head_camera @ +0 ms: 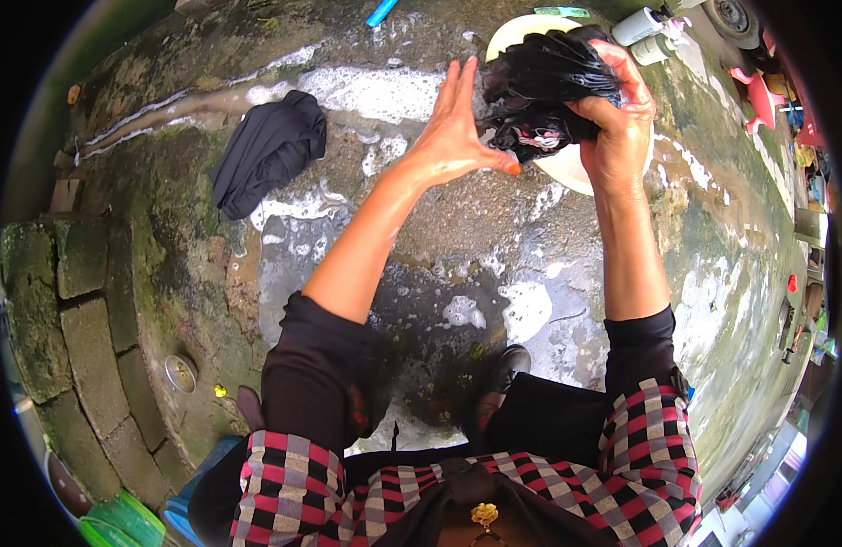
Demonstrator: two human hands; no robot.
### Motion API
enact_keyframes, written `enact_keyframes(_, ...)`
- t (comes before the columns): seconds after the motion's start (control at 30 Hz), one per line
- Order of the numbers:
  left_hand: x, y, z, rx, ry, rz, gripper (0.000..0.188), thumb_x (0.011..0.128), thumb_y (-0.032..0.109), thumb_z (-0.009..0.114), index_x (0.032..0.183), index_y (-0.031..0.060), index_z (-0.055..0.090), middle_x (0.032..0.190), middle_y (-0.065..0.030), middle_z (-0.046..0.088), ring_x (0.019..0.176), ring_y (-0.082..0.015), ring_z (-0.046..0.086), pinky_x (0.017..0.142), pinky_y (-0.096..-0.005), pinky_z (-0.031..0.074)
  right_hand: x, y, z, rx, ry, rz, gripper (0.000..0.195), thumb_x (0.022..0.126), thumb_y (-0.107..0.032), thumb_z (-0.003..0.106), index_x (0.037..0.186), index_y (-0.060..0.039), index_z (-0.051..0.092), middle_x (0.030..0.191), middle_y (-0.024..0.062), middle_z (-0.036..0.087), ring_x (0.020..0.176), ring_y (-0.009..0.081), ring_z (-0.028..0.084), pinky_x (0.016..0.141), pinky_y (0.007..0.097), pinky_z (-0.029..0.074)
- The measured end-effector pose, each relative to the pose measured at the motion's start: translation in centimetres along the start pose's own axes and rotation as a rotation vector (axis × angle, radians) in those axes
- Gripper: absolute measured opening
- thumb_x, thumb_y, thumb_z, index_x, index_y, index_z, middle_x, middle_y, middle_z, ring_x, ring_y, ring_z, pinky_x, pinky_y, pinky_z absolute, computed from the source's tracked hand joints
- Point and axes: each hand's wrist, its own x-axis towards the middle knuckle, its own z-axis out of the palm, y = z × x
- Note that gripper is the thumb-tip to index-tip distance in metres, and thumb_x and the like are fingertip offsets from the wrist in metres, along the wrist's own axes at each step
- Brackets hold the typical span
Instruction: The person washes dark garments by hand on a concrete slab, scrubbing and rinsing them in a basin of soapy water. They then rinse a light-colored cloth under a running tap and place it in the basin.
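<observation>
A wet black garment (pixel 547 75) with a pale print hangs bunched from my right hand (pixel 622 116), whose fingers and thumb pinch its edge. Behind it, a cream plastic basin (pixel 568 172) is mostly covered by the cloth. To the garment's left is my left hand (pixel 458 130), fingers spread and holding nothing; its thumb is close to the cloth, and I cannot tell whether they touch. Farther left, a dark folded garment (pixel 270 154) lies on the wet concrete floor (pixel 455 222).
White suds (pixel 373 92) streak the concrete. Bottles (pixel 636 27) stand beyond the basin, with a brush (pixel 561 12) near its far rim. Mossy concrete blocks (pixel 93 355) are stacked at left, near a small metal bowl (pixel 181 373). A pink plastic stool (pixel 759 99) is at right.
</observation>
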Motion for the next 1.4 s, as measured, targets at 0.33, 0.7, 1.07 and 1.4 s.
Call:
enact_keyframes(0.33,-5.9,-8.2,2.2,-1.422,0.452,-0.338,0.034,0.093,0.023,0.063,0.121,0.0066,0.055,0.112,-0.0027,0.063,0.100,-0.0136,0.059,0.090,-0.0295,0.046,-5.0,13.4,1.3,0.279,-0.302,0.298,0.060,0.065,0.016,0.063,0.119,-0.0093,0.055,0.118,0.0063,0.059,0.112,0.0201,0.055,0.097,0.0285,0.047)
enact_keyframes(0.7,-1.0,-13.9,1.0,0.083,0.452,-0.285,0.041,0.088,0.025,0.058,0.125,0.0081,0.059,0.129,-0.0187,0.056,0.111,-0.0345,0.058,0.094,-0.0411,0.045,-3.5,24.0,0.1,-0.867,-0.114,0.148,0.049,0.097,-0.048,0.043,0.121,-0.0074,0.057,0.123,0.0204,0.059,0.116,0.0374,0.055,0.102,0.0415,0.040)
enact_keyframes(1.07,-4.2,-16.5,5.0,0.465,0.323,-0.086,0.026,0.094,0.022,0.047,0.086,0.0020,0.060,0.081,-0.0173,0.058,0.084,-0.0361,0.057,0.074,-0.0467,0.044,-7.1,28.1,2.7,-1.136,-0.319,-0.083,0.019,0.089,-0.026,0.054,0.090,-0.0084,0.060,0.097,0.0123,0.062,0.090,0.0318,0.056,0.077,0.0453,0.044)
enact_keyframes(1.4,-13.0,-12.0,6.5,0.322,0.306,0.110,0.036,0.093,0.029,0.049,0.119,0.0041,0.049,0.121,-0.0190,0.049,0.113,-0.0381,0.047,0.097,-0.0502,0.033,-16.2,21.3,0.5,-0.997,-0.283,-0.140,0.037,0.088,-0.025,0.056,0.119,-0.0052,0.051,0.135,0.0153,0.046,0.125,0.0388,0.040,0.103,0.0505,0.031)
